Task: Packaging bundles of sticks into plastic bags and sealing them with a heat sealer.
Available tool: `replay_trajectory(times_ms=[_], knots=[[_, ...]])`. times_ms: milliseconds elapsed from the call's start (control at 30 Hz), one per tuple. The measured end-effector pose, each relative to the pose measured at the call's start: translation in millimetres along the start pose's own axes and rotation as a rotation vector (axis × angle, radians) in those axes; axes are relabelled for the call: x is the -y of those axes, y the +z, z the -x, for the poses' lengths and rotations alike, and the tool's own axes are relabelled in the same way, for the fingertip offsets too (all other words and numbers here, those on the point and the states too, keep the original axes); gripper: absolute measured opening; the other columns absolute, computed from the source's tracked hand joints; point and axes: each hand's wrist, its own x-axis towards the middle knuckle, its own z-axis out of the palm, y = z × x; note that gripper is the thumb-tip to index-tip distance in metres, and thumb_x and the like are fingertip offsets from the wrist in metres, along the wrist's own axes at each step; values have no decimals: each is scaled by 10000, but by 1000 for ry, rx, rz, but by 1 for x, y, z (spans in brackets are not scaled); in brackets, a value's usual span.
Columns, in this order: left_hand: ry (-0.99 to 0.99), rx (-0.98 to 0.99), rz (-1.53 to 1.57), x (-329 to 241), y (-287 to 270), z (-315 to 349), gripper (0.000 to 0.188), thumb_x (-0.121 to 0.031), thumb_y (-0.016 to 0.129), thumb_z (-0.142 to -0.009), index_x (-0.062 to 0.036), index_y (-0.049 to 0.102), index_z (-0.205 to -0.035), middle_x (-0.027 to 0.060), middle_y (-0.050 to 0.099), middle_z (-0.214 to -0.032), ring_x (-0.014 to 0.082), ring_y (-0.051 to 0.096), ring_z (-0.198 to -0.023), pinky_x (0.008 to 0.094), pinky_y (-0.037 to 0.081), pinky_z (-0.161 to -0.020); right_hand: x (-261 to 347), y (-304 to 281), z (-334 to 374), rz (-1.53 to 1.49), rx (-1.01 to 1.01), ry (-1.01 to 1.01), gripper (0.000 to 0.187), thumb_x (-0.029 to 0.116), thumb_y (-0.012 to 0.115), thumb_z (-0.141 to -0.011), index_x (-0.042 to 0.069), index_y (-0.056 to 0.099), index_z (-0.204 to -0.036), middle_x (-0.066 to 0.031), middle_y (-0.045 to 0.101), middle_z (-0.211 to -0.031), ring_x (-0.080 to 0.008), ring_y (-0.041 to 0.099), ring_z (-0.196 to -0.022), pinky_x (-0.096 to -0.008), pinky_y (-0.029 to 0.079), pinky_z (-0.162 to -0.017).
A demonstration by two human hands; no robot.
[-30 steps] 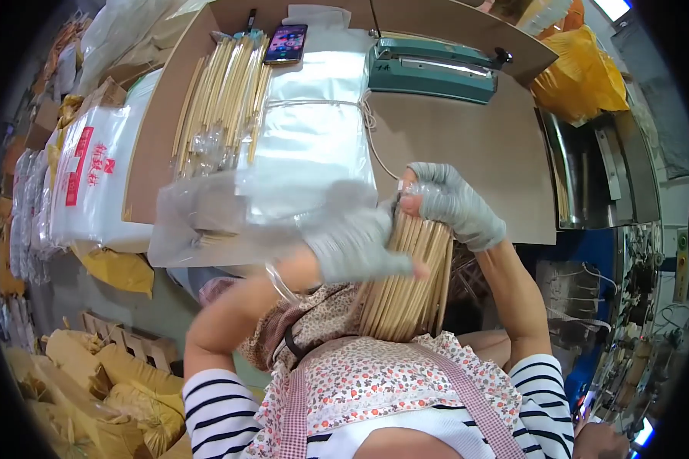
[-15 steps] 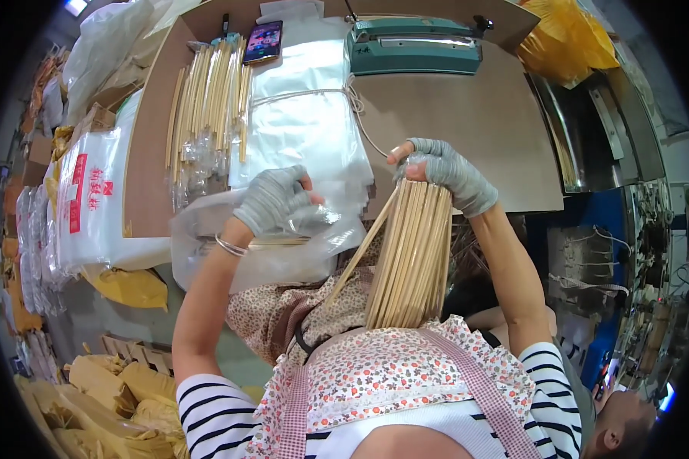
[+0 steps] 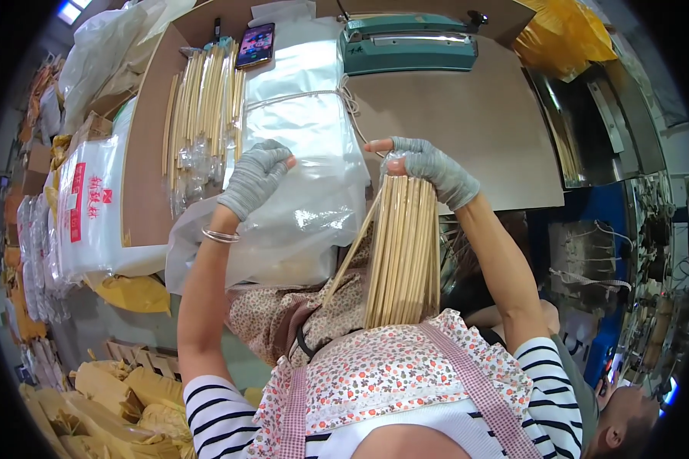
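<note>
My right hand point(image 3: 435, 170), in a grey fingerless wrap, grips the top of a bundle of long wooden sticks point(image 3: 403, 252) in clear plastic. The bundle hangs down in front of my apron, one stick splayed out at its left. My left hand point(image 3: 259, 177), wrapped the same way, is over the clear plastic bags point(image 3: 302, 210) with its fingers curled on the film; the exact pinch is partly hidden. The loose bag end drapes over the table's near edge. A cord point(image 3: 298, 98) crosses the stack of bags.
Bagged wooden sticks point(image 3: 204, 115) lie left of the stack, a phone point(image 3: 255, 46) above them. A green bag sealer point(image 3: 409, 44) stands at the back of the table point(image 3: 467, 130). A yellow bag point(image 3: 563, 38) is at the far right. Another person point(image 3: 624, 421) sits at lower right.
My left hand has moved up and to the left, and the plastic film now lies flatter over the table edge. My right hand has shifted slightly left with the bundle.
</note>
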Motion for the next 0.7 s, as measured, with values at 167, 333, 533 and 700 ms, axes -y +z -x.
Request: replay_trajectory(times_ms=[167, 333, 533, 700], knots=[[-365, -58, 304, -15, -5, -8, 99, -103, 703, -793, -22, 649, -776, -5, 587, -711, 89, 529, -687, 238, 434, -628, -1, 1, -4, 8, 10, -2, 553, 221, 640, -767, -15, 512, -1251, 52, 555, -730, -33, 524, -676, -193, 446, -652], [-354, -26, 684, -16, -11, -27, 174, -191, 665, -844, -29, 667, -778, -27, 587, -679, 35, 500, -688, 201, 405, -640, -6, -7, -5, -80, 46, 29, 535, 248, 693, -766, 13, 540, -1222, 4, 596, -837, -75, 563, -769, -216, 461, -738], [-390, 30, 731, -71, 31, -48, 178, -151, 636, -859, -15, 690, -960, -27, 628, -778, 44, 525, -736, 200, 429, -698, -10, 6, -12, -195, -51, 41, 640, 194, 670, -764, -23, 425, -1314, 21, 591, -798, -50, 551, -708, -203, 463, -674], [-378, 190, 1003, -151, 69, -44, 167, -167, 632, -871, -14, 674, -924, 27, 649, -817, 71, 577, -754, 212, 472, -658, -30, -34, 9, -72, -98, -184, 286, 190, 673, -767, 8, 637, -984, -6, 603, -772, -63, 563, -722, -210, 469, -662]])
